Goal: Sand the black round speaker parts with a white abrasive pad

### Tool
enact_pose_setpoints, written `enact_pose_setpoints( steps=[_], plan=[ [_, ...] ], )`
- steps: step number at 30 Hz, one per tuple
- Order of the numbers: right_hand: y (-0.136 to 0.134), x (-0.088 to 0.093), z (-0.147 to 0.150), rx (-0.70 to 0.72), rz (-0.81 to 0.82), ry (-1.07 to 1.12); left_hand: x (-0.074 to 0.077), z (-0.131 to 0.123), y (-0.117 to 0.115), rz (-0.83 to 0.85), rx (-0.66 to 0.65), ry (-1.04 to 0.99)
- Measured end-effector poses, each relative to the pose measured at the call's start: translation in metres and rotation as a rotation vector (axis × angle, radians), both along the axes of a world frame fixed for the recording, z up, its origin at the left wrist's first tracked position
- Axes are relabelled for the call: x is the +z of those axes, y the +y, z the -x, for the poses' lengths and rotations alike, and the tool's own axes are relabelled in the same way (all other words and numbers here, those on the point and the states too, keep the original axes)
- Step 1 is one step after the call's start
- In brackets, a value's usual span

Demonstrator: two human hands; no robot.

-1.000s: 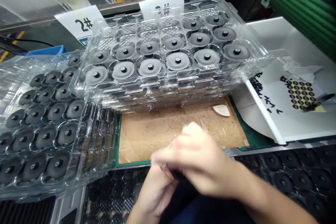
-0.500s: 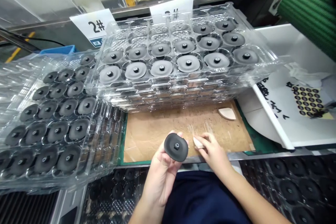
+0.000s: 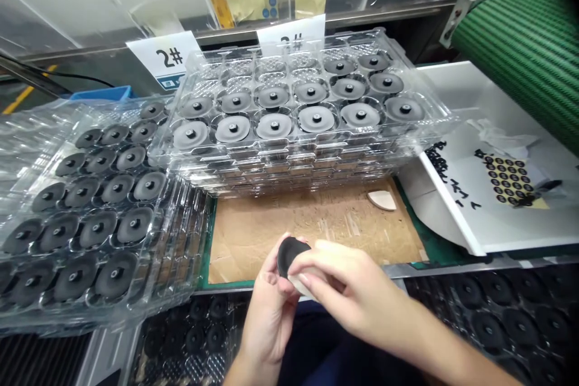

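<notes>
My left hand [image 3: 266, 313] grips a black round rubber disc [image 3: 287, 253] above the near edge of the brown work board [image 3: 316, 223]. My right hand [image 3: 344, 289] lies over the disc, its fingers pinching a small pale pad [image 3: 302, 283] pressed against the disc. Most of the disc is hidden by my right fingers. Straight ahead stands a stack of clear plastic trays [image 3: 298, 114] with grey discs in its cells. At the left a second clear tray [image 3: 85, 205] holds several dark discs.
A pale wedge-shaped piece [image 3: 382, 199] lies on the board's far right. A white bin [image 3: 493, 193] with a sheet of black dots stands at the right, under a green ribbed belt [image 3: 525, 42]. Labels marked 2# [image 3: 165, 57] stand behind. Black trays of discs lie below the bench edge.
My right hand came back from the board with the pale pad and now covers the disc in my left hand. The view tilted down a little.
</notes>
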State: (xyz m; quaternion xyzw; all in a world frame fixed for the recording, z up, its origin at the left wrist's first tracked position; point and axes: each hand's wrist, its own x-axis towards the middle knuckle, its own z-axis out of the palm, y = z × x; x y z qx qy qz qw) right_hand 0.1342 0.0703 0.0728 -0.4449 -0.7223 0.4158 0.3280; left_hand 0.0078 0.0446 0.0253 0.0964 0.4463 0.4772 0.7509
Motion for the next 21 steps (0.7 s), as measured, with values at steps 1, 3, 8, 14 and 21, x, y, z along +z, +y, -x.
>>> enact_pose_setpoints(
  steps=[1, 3, 8, 14, 21],
  plan=[
    [0.002, 0.0, 0.001, 0.004, 0.004, -0.016, 0.001, 0.0, 0.0, 0.004, 0.001, 0.001],
    [0.003, -0.003, 0.001, -0.122, -0.086, -0.009, 0.004, -0.002, -0.001, -0.016, -0.026, -0.011],
    [-0.004, 0.001, -0.005, -0.032, -0.033, 0.069, 0.009, -0.004, -0.002, -0.005, -0.058, -0.048],
    [-0.004, 0.005, -0.007, -0.199, -0.161, 0.091, 0.01, -0.007, 0.002, -0.084, -0.082, -0.078],
    [-0.003, 0.002, -0.014, -0.076, -0.031, 0.042, 0.008, -0.009, 0.006, -0.033, -0.103, -0.058]
  ],
)
